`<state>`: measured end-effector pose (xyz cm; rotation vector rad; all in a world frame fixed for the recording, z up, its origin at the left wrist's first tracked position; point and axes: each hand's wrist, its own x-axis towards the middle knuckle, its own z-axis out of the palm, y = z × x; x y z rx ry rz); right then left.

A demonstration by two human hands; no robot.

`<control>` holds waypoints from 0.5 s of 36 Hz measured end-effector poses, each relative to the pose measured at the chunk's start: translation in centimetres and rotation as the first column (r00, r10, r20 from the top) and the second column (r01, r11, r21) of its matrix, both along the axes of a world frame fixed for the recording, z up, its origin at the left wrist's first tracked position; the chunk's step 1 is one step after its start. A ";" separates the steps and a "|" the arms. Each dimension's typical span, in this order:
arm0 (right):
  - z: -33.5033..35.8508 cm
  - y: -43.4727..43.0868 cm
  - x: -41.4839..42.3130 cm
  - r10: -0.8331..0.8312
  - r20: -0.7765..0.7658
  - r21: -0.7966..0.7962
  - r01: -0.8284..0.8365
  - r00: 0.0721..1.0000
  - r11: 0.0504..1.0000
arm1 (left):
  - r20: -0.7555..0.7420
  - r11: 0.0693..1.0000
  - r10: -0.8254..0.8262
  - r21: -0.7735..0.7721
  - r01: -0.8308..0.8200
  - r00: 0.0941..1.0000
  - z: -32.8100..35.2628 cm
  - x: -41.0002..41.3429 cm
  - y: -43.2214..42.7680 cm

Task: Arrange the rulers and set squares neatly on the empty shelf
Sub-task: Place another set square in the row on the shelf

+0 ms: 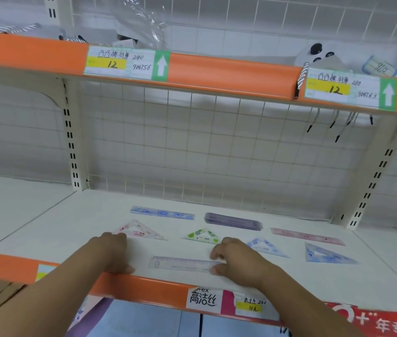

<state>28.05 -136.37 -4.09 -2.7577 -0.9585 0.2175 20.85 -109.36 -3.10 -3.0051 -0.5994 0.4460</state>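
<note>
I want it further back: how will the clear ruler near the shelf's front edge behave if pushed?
The clear ruler looks thin and flat, so probably light and fairly stiff. On the smooth white shelf it should slide easily, not roll.

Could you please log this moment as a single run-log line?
right hand: pinches clear ruler, right end | left hand: rests on shelf by pink set square | behind: green set square, blue ruler flat

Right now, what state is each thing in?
front ruler: flat, end pinched by right hand
left hand: rests on shelf, empty
blue ruler: flat
purple rulers: stacked
pink ruler: flat
pink set square: flat
green set square: flat
pale blue set square: flat
dark blue set square: flat
</note>
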 end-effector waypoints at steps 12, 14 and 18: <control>-0.2 1.7 0.3 0.028 -0.053 0.057 -0.025 0.998 0.998 | 0.022 1.000 -0.023 -0.016 0.024 0.999 0.4 -0.3 -0.4; -0.1 1.7 0.3 0.027 -0.056 0.065 -0.023 0.998 0.998 | 0.009 0.997 -0.065 -0.034 0.065 0.998 0.7 -0.2 -0.8; 0.2 1.5 0.6 0.014 -0.093 0.089 -0.006 0.996 0.996 | 0.000 0.986 -0.134 -0.100 0.133 0.991 1.3 0.1 -3.0</control>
